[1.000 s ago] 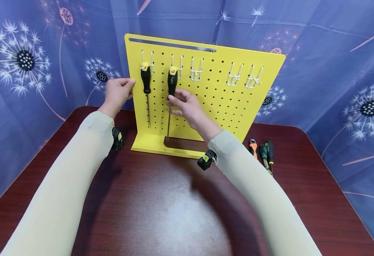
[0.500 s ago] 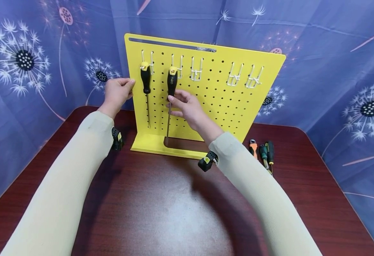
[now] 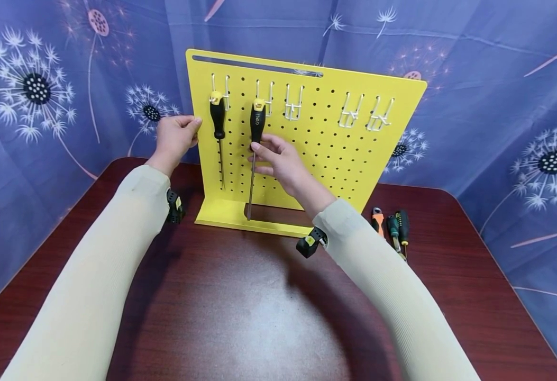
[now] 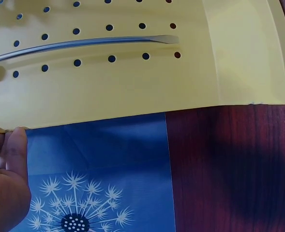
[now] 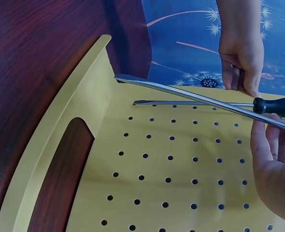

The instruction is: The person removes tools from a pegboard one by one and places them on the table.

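Note:
My right hand pinches a long flat-blade screwdriver low on its black handle, thumb in front. The yellow top of that screwdriver is at the second hook from the left, and its blade slants out from the yellow pegboard. In the right wrist view the blade reaches across, well off the board. Another black-and-yellow screwdriver hangs on the leftmost hook, tip down. My left hand grips the pegboard's left edge between thumb and fingers, also visible in the left wrist view.
Several white wire hooks line the board's upper part. On the table, right of the board's foot, lie an orange-handled tool and green and black screwdrivers, partly hidden by my right sleeve. A patterned blue curtain surrounds the table.
The held screwdriver's tip has swung down and forward, away from the board, while its handle top stays by the hook. My left hand has not moved.

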{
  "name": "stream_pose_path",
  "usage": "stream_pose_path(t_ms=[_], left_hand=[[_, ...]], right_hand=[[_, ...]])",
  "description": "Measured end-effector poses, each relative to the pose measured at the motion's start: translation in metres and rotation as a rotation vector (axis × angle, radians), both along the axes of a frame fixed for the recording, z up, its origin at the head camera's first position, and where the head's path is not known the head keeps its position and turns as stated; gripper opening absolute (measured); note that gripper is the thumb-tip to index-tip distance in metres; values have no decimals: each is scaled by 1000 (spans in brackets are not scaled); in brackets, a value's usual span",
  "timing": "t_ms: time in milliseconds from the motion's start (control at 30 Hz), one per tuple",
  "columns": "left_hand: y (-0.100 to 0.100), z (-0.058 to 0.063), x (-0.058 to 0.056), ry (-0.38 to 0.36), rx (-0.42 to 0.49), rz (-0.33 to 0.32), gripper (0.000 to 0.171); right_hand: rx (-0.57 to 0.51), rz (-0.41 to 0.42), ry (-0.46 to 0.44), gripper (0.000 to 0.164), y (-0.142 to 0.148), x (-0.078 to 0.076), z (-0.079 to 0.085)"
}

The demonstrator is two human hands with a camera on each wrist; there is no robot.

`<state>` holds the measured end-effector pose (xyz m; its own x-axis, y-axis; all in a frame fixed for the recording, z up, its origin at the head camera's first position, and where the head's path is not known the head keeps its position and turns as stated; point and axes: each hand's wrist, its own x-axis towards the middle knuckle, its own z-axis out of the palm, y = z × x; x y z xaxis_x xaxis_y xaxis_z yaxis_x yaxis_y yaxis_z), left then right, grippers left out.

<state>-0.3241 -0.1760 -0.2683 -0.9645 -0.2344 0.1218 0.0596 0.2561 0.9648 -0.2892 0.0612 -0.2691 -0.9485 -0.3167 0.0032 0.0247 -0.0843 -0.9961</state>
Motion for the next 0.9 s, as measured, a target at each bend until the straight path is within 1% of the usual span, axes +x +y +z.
stream_pose_path(t_ms=[433,900], left_hand=[[-1,0,0,-6,-8,-5,22],[0,0,-1,-12,1,-1,21]], right_hand=[[-6,15,18,37,0,2,0],[3,34,20,38,0,4,4]])
